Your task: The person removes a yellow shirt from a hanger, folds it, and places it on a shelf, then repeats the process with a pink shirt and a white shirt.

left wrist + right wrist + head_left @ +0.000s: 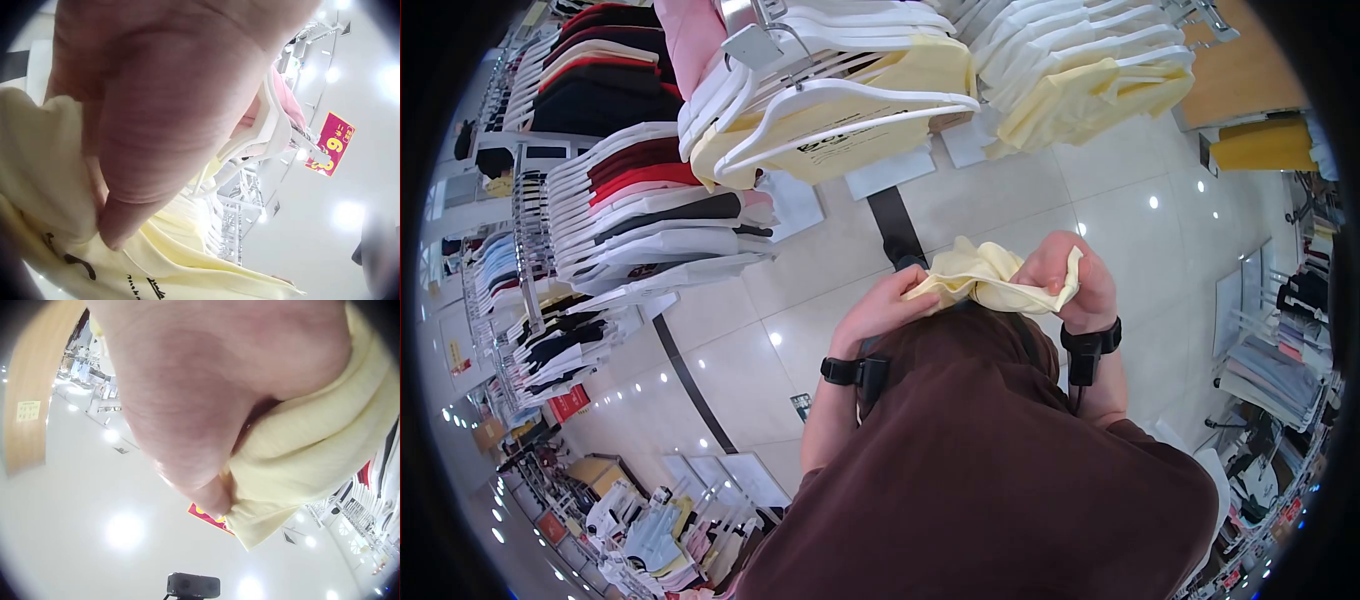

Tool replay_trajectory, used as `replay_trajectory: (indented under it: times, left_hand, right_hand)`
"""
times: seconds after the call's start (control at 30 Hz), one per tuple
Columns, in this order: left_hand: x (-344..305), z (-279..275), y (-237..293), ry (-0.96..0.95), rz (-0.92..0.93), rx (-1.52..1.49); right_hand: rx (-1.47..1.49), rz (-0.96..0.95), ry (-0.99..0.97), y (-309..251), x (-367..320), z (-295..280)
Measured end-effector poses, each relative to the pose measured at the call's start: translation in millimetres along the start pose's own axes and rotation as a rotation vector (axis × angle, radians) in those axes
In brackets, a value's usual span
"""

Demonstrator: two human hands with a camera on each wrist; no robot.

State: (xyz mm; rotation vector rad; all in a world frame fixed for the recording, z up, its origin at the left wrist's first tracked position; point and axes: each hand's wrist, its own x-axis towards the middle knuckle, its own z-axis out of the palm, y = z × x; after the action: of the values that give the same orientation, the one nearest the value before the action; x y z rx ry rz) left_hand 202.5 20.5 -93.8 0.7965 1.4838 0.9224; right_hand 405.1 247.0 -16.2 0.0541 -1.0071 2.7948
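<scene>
A pale yellow T-shirt (995, 292) is bunched up in front of the person's body, stretched between both hands. My left hand (888, 304) pinches its left side, thumb pressed on the cloth. In the left wrist view, black lettering shows on the shirt (134, 275) below the left thumb (119, 228). My right hand (1077, 283) grips the other side with the thumb against the fabric, and a corner sticks up beside it. In the right wrist view, folds of the shirt (300, 450) drape from under the right palm; most of the fingers are hidden behind hand and cloth.
Ahead hangs a rack of pale yellow and white shirts on white hangers (850, 97). More yellow shirts (1090, 95) hang to its right. Dark, red and white garments (650, 215) fill racks at the left. Tiled floor (1020, 190) runs between them, with folded clothes (1270, 375) at the right.
</scene>
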Motion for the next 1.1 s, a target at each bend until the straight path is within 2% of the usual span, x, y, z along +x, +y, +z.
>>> replay_trajectory:
  times: [0.13,0.2,0.4,0.6,0.67,0.7,0.73,0.77,0.83,0.93,0.97,1.03,1.1]
  left_hand:
    - [-1.2,-10.9,-0.7,-0.1,-0.118,-0.15]
    - [1.2,-15.6,-6.8,-0.251,-0.155,-0.111]
    - [5.5,-28.3,1.5,-0.405,-0.126,-0.048]
    - [7.5,-54.0,20.1,-0.41,-0.091,0.069]
    - [9.0,-55.9,10.5,-0.35,-0.048,0.091]
    - [10.1,-58.2,11.6,-0.213,-0.041,0.192]
    - [11.3,-61.3,13.4,-0.074,-0.034,0.289]
    - [12.0,-65.6,15.1,-0.065,-0.02,0.29]
    - [13.1,-76.0,17.9,0.09,0.112,0.374]
    - [12.8,-92.6,12.6,0.1,0.155,0.23]
    - [12.5,-98.0,10.9,0.113,0.169,0.229]
    - [11.0,-107.5,9.6,0.093,-0.015,0.252]
    - [10.1,-115.2,7.2,0.101,-0.004,0.218]
  right_hand:
    - [0.006,-0.024,0.047,3.9,10.0,0.5]
    - [0.006,-0.018,0.055,3.2,15.5,2.2]
    - [-0.013,-0.022,0.12,0.9,26.7,4.5]
    - [0.008,-0.073,0.162,-1.9,38.3,7.7]
    - [-0.009,-0.07,0.202,-1.7,41.0,8.1]
    - [-0.037,-0.077,0.234,-1.5,44.8,12.5]
    - [-0.048,-0.079,0.222,-1.9,48.6,12.8]
    - [-0.07,-0.075,0.176,-1.1,52.4,11.3]
    - [-0.11,-0.064,0.124,-1.5,62.2,13.8]
    - [-0.101,-0.004,0.025,-6.7,79.9,18.7]
    - [-0.129,-0.04,0.052,-5.7,88.9,25.4]
    - [-0.154,-0.056,0.015,-8.1,105.3,31.7]
    - [-0.163,-0.075,0.005,-12.4,122.5,50.7]
